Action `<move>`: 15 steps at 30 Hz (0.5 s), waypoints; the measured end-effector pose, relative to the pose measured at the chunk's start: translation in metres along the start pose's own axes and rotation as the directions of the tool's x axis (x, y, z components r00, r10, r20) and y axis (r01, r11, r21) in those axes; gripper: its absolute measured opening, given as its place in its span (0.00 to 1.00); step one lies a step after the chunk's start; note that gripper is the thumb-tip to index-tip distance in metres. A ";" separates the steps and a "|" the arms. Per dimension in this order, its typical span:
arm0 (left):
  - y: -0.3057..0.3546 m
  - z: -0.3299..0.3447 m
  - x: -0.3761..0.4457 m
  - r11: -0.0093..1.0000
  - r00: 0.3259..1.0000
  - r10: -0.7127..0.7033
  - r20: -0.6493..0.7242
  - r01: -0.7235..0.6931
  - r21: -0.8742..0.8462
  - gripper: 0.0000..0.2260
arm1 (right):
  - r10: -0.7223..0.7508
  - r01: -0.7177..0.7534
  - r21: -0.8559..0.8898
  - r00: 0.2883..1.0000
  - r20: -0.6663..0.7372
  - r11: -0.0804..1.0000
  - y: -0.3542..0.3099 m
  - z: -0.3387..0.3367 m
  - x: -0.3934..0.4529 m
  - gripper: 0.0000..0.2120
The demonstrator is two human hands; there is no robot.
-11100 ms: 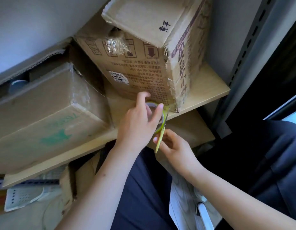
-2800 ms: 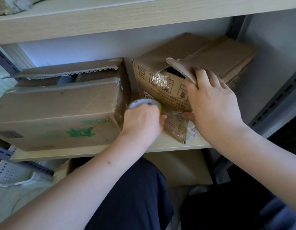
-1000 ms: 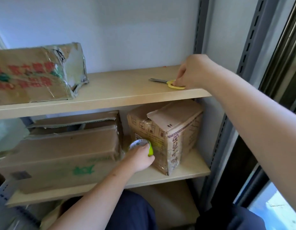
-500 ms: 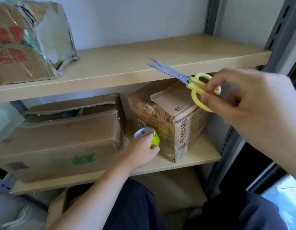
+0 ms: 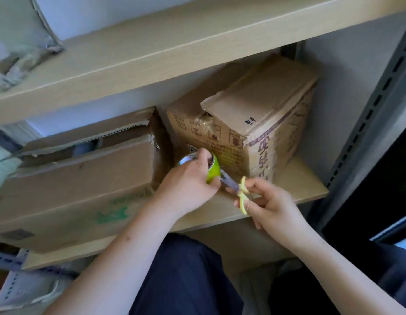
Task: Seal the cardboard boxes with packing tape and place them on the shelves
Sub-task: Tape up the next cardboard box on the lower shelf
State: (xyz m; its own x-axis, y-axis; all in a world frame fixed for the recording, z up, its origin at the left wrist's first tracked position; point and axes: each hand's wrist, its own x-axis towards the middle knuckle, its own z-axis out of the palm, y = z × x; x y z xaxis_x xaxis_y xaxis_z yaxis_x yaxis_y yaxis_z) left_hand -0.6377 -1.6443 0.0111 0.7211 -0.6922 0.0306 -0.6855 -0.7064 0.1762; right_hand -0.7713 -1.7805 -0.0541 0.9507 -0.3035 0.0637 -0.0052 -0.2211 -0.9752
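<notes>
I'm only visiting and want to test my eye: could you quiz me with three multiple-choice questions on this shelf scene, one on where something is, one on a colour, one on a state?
1. Where are the scissors?
A. on the upper shelf
B. in the right hand, blades by the tape roll
C. on the floor

2. What colour are the scissor handles?
A. yellow
B. red
C. black

3. How is the top of the right-hand box?
A. taped flat
B. cut away
C. a flap lifted, a gap under it

Answers:
1 B, the right hand grips them, blades pointing at the tape roll held by the left hand.
2 A, the loops show yellow.
3 C, the flap's edge stands raised.
</notes>
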 end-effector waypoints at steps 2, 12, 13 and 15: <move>-0.001 0.001 0.002 1.000 1.000 0.007 -0.009 -0.007 0.023 0.16 | -0.081 0.082 0.015 0.996 -0.036 0.997 -0.003 0.004 0.017 0.06; 0.003 0.009 -0.002 0.982 0.993 -0.069 -0.099 0.085 0.169 0.19 | -0.221 0.124 -0.283 0.912 -0.345 0.951 0.015 0.035 0.039 0.13; 0.002 0.010 -0.003 0.980 0.986 -0.117 -0.121 0.135 0.149 0.18 | -0.221 0.124 -0.274 0.908 -0.356 0.954 0.015 0.034 0.040 0.13; -0.002 0.009 -0.004 0.972 0.970 -0.202 -0.137 0.215 0.091 0.17 | -0.229 0.134 -0.271 0.906 -0.355 0.953 0.014 0.034 0.038 0.11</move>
State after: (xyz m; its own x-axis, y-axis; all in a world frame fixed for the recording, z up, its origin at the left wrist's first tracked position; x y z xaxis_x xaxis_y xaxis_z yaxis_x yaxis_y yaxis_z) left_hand -0.6397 -1.6416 0.0015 0.8513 -0.5085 0.1291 -0.5206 -0.8492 0.0883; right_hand -0.7243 -1.7636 -0.0721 0.7528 -0.5538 0.3559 0.0388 -0.5023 -0.8638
